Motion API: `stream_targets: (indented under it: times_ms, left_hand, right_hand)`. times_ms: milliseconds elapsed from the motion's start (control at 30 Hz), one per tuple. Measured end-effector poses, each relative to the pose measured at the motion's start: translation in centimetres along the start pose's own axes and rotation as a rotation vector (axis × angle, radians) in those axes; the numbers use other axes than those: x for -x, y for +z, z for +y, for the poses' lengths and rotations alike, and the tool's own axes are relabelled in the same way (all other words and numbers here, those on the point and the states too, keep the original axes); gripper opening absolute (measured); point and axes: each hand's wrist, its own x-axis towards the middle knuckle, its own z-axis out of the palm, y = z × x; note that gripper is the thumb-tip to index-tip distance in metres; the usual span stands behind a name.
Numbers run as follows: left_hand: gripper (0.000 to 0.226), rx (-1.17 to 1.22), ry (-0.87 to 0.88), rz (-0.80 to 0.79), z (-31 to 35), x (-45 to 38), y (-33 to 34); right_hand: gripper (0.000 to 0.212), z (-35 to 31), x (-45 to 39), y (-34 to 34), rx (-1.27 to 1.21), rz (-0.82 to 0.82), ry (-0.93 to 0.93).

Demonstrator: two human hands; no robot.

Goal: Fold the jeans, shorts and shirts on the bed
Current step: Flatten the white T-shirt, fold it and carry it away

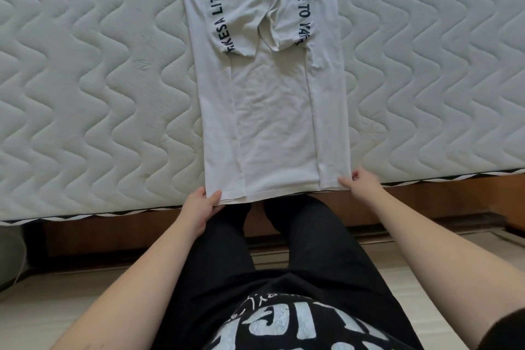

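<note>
Obs. 1: The white shirt lies flat on the quilted mattress, collar end far from you, hem at the near edge of the bed. Both long sides are folded inward, so it forms a narrow column; the two sleeves lie crossed over the upper middle, with dark lettering running along each (readable parts: "A LITTLE" on one, "MORE TO" on the other).

Obs. 2: Your left hand grips the near left corner of the hem, thumb on top of the cloth, fingers curled under it.

Obs. 3: Your right hand pinches the near right corner of the hem, thumb lying on the fabric, the other fingers bent at the edge.

Obs. 4: The hem sits just at the mattress border, and overhangs it slightly between your hands.

Obs. 5: Below the mattress a brown wooden bed frame shows. You stand close against it, in black trousers and a black printed top.
</note>
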Motion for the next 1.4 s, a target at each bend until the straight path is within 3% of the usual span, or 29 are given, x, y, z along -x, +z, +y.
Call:
stream_targets:
  times_ms: [167, 333, 500, 633, 767, 933, 1033, 1133, 1267, 1400]
  left_hand:
    - [0.024, -0.11, 0.076, 0.044, -0.2, 0.3, -0.7]
    - [0.017, -0.368, 0.104, 0.147, -1.3, 0.7, -0.5]
    - [0.015, -0.393, 0.11, 0.144, -1.8, 1.1, -0.7]
    - [0.029, -0.388, 0.091, 0.126, -2.3, 1.1, -0.6]
    - [0.029, -0.565, 0.046, 0.166, -2.1, 0.3, -0.7]
    - [0.042, -0.733, 0.055, 0.305, 0.1, -0.8, 0.4]
    - [0.027, -0.645, 0.164, 0.433, 3.0, -2.1, 1.4]
    - [0.02, -0.654, 0.349, 0.358, 6.6, -3.6, 2.9]
    - [0.023, -0.757, 0.598, 0.256, 12.1, -5.8, 4.9]
    - [0.033, -0.857, 0.778, 0.212, 17.3, -8.0, 6.1]
  right_hand:
    - [0.034, 1.3, 2.2, 0.0, -0.338, 0.14, -0.104]
    - [0.03, 3.6, 2.8, 0.5, -0.332, 0.096, -0.043]
    - [0.014, 3.9, 2.6, 0.4, -0.21, 0.097, -0.108]
    - [0.026, 3.7, 2.2, 1.0, -0.15, 0.105, -0.044]
    - [0.05, 2.7, 1.2, 1.8, -0.193, 0.099, 0.054]
    - [0.057, 0.5, -0.1, 1.5, -0.098, 0.283, 0.109]
    - [0.054, -2.3, -1.1, 0.5, -0.064, 0.44, 0.042]
    - [0.046, -6.6, -2.5, -0.5, -0.058, 0.502, -0.112]
    - [0.03, -13.7, -4.4, -1.0, -0.128, 0.411, -0.339]
    - [0.024, -20.7, -5.9, -0.7, -0.185, 0.279, -0.444]
